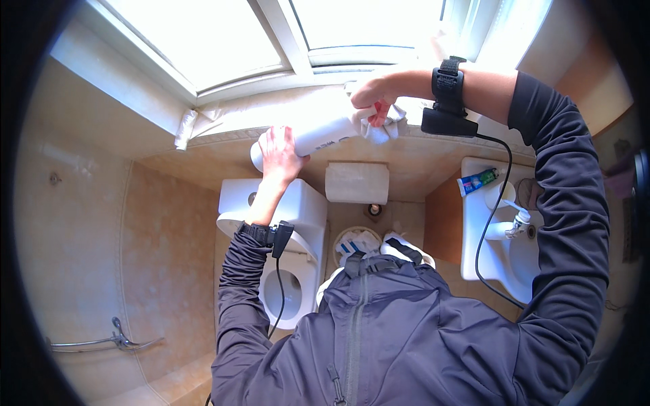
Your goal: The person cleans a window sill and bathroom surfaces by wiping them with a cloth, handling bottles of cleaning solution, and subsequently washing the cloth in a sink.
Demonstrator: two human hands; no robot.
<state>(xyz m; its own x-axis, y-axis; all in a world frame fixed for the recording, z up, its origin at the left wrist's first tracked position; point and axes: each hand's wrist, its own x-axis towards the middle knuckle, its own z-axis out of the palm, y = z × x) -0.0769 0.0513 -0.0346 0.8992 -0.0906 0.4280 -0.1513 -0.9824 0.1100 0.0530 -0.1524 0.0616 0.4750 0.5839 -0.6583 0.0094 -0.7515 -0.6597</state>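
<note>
A white bottle or canister [322, 133] with small writing lies tilted across the front of the bright window sill. My left hand [280, 152] grips its lower left end. My right hand [375, 101] is bent down at the bottle's upper right end, fingers curled on a crumpled white cloth [382, 129]. Glare and the fingers hide how the cloth meets the bottle there. Both wrists wear black straps with cabled devices.
The toilet [284, 289] stands below my left arm; a white paper holder [357, 182] is on the wall. At right, the washbasin [472, 254] bears a toothpaste tube [477, 181], a cup [500, 195] and a tap [519, 223]. A white roll [186, 130] sits at the sill's left end.
</note>
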